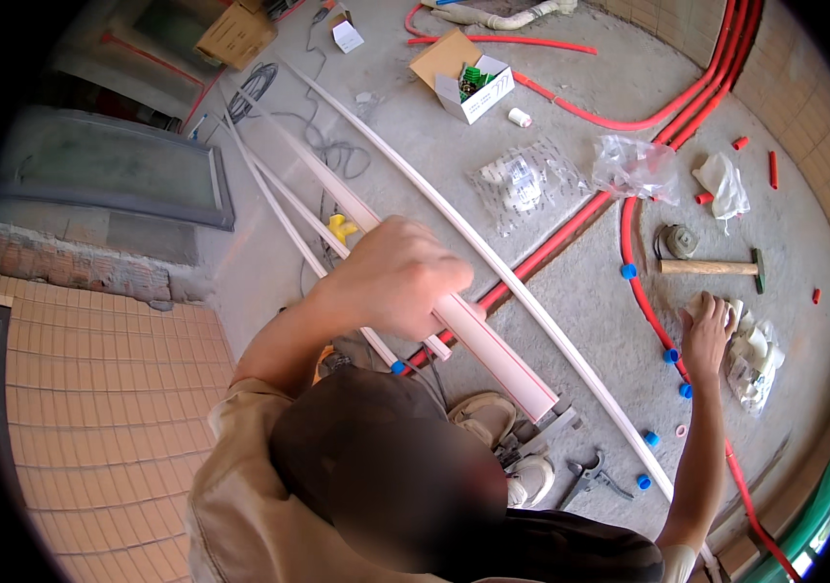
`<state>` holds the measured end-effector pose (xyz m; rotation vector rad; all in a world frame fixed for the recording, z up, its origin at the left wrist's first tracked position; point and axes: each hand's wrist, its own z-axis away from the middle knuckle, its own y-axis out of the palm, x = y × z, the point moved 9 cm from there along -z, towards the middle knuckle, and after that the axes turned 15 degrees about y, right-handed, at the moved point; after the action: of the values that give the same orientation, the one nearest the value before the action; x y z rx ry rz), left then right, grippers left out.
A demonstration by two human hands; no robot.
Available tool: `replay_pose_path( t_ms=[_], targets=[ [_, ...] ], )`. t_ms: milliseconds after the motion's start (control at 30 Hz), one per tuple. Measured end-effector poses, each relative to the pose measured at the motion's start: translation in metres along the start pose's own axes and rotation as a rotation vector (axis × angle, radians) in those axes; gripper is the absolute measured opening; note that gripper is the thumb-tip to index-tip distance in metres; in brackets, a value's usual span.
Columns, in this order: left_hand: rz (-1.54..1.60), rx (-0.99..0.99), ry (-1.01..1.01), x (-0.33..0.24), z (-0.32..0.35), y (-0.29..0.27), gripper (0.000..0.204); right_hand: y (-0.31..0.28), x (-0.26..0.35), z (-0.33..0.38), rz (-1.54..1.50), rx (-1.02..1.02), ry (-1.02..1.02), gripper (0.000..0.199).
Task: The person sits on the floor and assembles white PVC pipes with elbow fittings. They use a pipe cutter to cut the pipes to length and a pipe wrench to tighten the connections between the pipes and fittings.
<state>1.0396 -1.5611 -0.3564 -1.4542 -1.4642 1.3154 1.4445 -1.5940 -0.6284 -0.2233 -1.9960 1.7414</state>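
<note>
One tip: steady that red-striped pipe (497,360) in your wrapped left fingers (431,284) while your right fingers (714,313), can't tell their grip tbh, are by the bagged fittings (755,367).

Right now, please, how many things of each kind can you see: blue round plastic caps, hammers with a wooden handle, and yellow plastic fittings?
Blue round plastic caps: 6
Hammers with a wooden handle: 1
Yellow plastic fittings: 1
Total: 8

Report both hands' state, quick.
Left hand: closed, holding a white pipe with a red stripe.
Right hand: fingers curled beside the clear bag of white fittings; can't tell whether it grips anything.
</note>
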Motion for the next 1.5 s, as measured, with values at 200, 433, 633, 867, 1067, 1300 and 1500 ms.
replay_pose_path(
  t_ms=[200, 433, 633, 867, 1067, 1300, 1500],
  targets=[
    [0.114, 0.356, -0.14, 0.014, 0.017, 0.079, 0.022, -0.016, -0.005, 0.061, -0.693, 0.146, 0.212, 0.043],
    [0.01, 0.112, -0.103, 0.021, 0.029, 0.126, 0.014, 0.007, 0.004, 0.148, -1.378, 0.647, 0.517, 0.082],
    [0.034, 0.164, -0.079, 0.022, 0.026, 0.155, 0.013, -0.005, 0.005, 0.189, -1.654, 0.725, 0.745, 0.051],
    [0.091, 0.417, -0.255, 0.032, 0.054, 0.183, 0.001, -0.007, 0.039, 0.206, -1.628, 0.823, 0.67, 0.041],
    [0.007, 0.634, -0.4, 0.074, 0.097, 0.2, 0.011, -0.007, 0.053, 0.212, -1.738, 0.89, 0.713, 0.035],
    [-0.069, 0.589, -0.425, 0.097, 0.156, 0.225, 0.012, -0.003, 0.054, 0.222, -1.636, 0.9, 0.762, 0.032],
    [0.005, 0.694, -0.411, 0.089, 0.151, 0.263, 0.011, -0.009, 0.05, 0.224, -1.569, 0.883, 0.67, 0.04]
  ],
)
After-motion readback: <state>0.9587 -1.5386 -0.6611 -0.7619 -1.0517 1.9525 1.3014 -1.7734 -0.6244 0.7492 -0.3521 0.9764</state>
